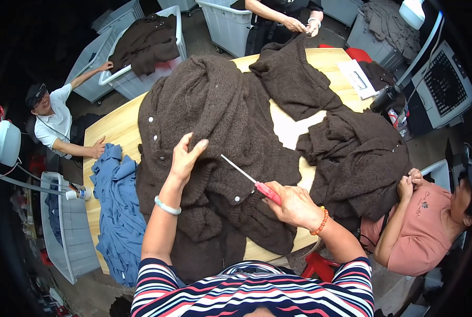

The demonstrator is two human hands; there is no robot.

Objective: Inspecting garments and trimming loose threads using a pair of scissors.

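Observation:
A large dark brown knitted cardigan (204, 95) lies heaped on the table in front of me, with pale round buttons (154, 137) along its left side and another button (237, 199) near my right hand. Over the middle of it is my left hand (184, 161), thumb and fingers apart with nothing in them. My right hand (294, 203) is wrapped round the red handle of a tool with a long thin metal shaft (239, 169). The shaft points up and left across the knit; whether it is a screwdriver or closed scissors I cannot make out.
The wooden table (114, 126) also bears blue garments (117, 211) at left, more brown knits (357, 158) at right and a white card (357, 79). Three people sit or stand around it. Grey bins (72, 232) and lamps (6, 142) stand about its edges.

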